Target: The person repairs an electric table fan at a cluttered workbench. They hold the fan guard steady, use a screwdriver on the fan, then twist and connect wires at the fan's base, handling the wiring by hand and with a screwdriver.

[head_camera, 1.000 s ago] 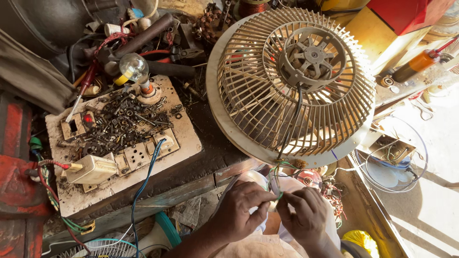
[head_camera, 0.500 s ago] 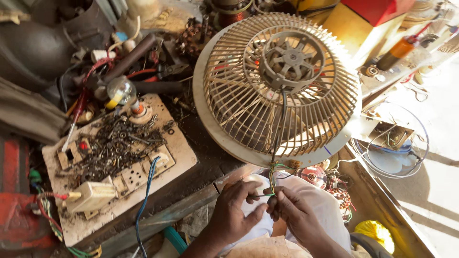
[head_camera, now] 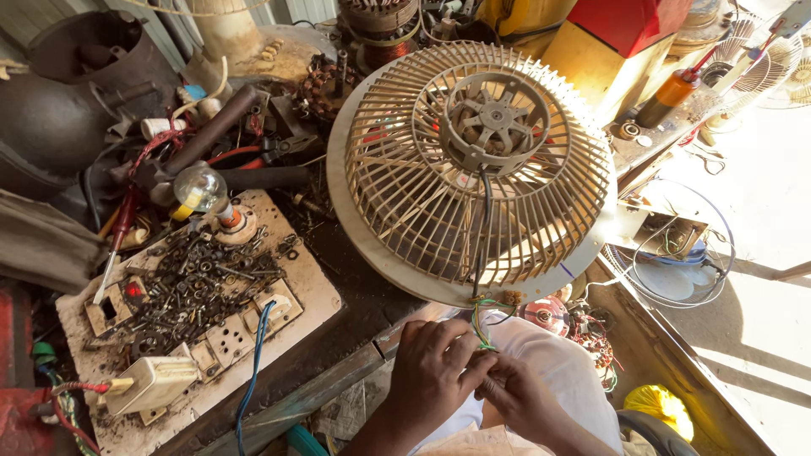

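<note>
Both hands (head_camera: 473, 384) (pinching) on fan wires (head_camera: 481, 325)

Below a round beige fan grille (head_camera: 473, 169) lying on the cluttered bench, the left hand (head_camera: 435, 371) and right hand (head_camera: 517, 395) meet, pinching thin coloured wires (head_camera: 481, 325) hanging from its rim, beside a board (head_camera: 304, 279) strewn with screws (head_camera: 190, 283).

Fan (head_camera: 473, 169): round beige plastic grille housing, dusty, tilted on the bench edge, rear hub with radial vanes facing up. Black cable runs from hub down over the grille to the lower rim. Wires (head_camera: 481, 325): thin green, yellow and others, emerging at the rim, ends pinched between both hands' fingertips.
</note>
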